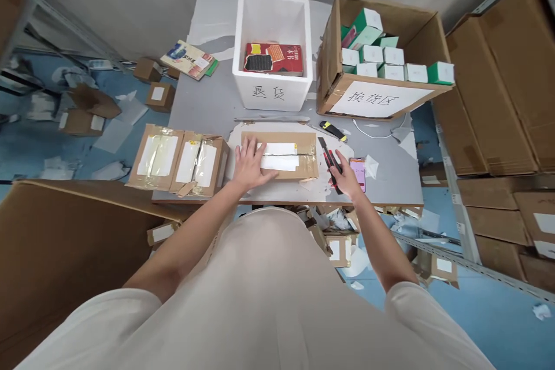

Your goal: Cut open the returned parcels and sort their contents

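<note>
My left hand [249, 165] lies flat with fingers spread on the left end of a taped cardboard box [307, 169]. White labels cover the box's top, with a dark slit-like line running between them. To the right, my right hand [344, 176] has its fingers closed around a black-and red utility knife [328, 157], its dark end pointing away from me beside the box. A phone [358, 174] with a lit pinkish screen lies just right of that hand. Beyond the box rests a yellow-and-black box cutter [333, 130].
Two taped boxes [184, 169] stand at the table's left. A white foam bin [272, 89] holds red books; a large carton [327, 78] holds several green-and-white boxes. Books [186, 59] lie at the back left corner. Cartons and paper litter the floor; shelving [463, 219] stands right.
</note>
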A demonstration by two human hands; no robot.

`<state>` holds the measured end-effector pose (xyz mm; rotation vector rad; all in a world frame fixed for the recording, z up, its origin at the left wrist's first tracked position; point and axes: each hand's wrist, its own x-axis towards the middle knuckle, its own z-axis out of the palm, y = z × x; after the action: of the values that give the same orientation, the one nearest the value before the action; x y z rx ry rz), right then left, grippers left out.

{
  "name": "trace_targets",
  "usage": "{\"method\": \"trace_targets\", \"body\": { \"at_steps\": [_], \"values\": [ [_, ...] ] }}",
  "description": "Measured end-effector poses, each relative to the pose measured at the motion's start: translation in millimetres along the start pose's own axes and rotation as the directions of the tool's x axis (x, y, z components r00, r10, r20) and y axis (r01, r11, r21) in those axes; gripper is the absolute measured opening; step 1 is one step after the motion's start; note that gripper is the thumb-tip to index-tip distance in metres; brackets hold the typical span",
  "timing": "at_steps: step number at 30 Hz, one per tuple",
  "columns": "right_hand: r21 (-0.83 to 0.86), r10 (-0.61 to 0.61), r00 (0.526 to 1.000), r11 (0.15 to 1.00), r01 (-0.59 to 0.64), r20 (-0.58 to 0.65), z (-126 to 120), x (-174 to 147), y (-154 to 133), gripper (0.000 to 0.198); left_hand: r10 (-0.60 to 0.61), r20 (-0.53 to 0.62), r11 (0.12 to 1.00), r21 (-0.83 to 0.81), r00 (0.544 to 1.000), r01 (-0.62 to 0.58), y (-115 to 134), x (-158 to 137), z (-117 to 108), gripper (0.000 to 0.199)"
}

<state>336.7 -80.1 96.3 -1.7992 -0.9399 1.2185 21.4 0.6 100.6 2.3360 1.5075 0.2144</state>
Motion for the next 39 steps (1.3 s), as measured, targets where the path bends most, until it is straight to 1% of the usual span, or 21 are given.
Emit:
{"method": "trace_targets", "body": {
  "at_steps": [1,3,6,9,11,13,15,17,19,22,24,26,28,31,33,35,37,39],
  "values": [
    [-0.014,0.006,1.0,1.0,-0.006,0.009,-2,-7,1,0.07,0.004,0.034,1.0,0.029,0.999,-0.005,3,4,2,0.096],
    [-0.019,0.021,0.999,1.0,-0.02,0.035,-3,-17,3,0.067,-0.014,0.065,0.998,0.065,0.998,0.01,8,7,5,0.106],
    [-0.004,0.035,0.995,0.999,-0.035,0.096,-5,-26,3,0.065,-0.049,0.073,0.995,0.089,0.996,0.042,10,5,8,0.112],
    [-0.015,0.059,0.988,0.998,-0.057,0.143,-10,-27,-2,0.067,-0.049,0.092,0.993,0.107,0.995,0.04,11,2,7,0.117],
    [-0.082,0.078,0.982,0.995,-0.064,0.171,-14,-23,-9,0.066,-0.039,0.111,0.993,0.118,0.993,0.026,11,1,7,0.122],
    [-0.204,0.071,0.979,0.979,-0.031,0.192,-18,-16,-20,0.063,-0.051,0.126,0.991,0.13,0.991,0.034,12,2,6,0.124],
    [-0.359,0.029,0.976,0.932,0.051,0.214,-21,-12,-31,0.061,-0.089,0.134,0.988,0.139,0.987,0.071,13,4,6,0.124],
    [-0.496,-0.003,0.968,0.858,0.131,0.251,-22,-11,-41,0.06,-0.122,0.14,0.985,0.138,0.983,0.103,14,6,6,0.124],
    [-0.601,-0.009,0.961,0.778,0.181,0.277,-22,-13,-47,0.06,-0.117,0.148,0.987,0.129,0.982,0.098,14,7,7,0.122],
    [-0.712,-0.05,0.961,0.661,0.237,0.273,-19,-18,-52,0.059,-0.097,0.165,0.991,0.107,0.982,0.08,14,8,6,0.118],
    [-0.736,-0.083,0.959,0.624,0.263,0.272,-16,-21,-52,0.058,-0.119,0.166,0.99,0.094,0.979,0.104,14,9,6,0.115],
    [-0.726,-0.074,0.953,0.632,0.272,0.293,-12,-25,-50,0.056,-0.143,0.161,0.987,0.093,0.976,0.13,14,9,6,0.115],
    [-0.723,-0.055,0.95,0.636,0.27,0.306,-9,-30,-47,0.055,-0.143,0.155,0.986,0.103,0.978,0.128,14,9,8,0.118],
    [-0.728,-0.072,0.963,0.64,0.245,0.261,-12,-42,-42,0.055,-0.12,0.146,0.989,0.103,0.982,0.106,12,9,11,0.122],
    [-0.687,-0.056,0.972,0.698,0.201,0.227,-22,-55,-39,0.054,-0.108,0.138,0.992,0.079,0.985,0.098,10,9,13,0.123],
    [-0.608,-0.014,0.984,0.785,0.12,0.176,-37,-67,-35,0.056,-0.092,0.129,0.995,0.04,0.987,0.087,10,9,12,0.124],
    [-0.489,0.016,0.998,0.872,0.019,0.068,-48,-74,-26,0.062,-0.069,0.113,0.998,-0.002,0.991,0.07,8,7,9,0.126],
    [-0.314,0.02,0.998,0.949,-0.037,-0.059,-44,-69,-12,0.066,-0.058,0.066,0.997,-0.042,0.996,0.061,5,2,5,0.126]
  ]
}}
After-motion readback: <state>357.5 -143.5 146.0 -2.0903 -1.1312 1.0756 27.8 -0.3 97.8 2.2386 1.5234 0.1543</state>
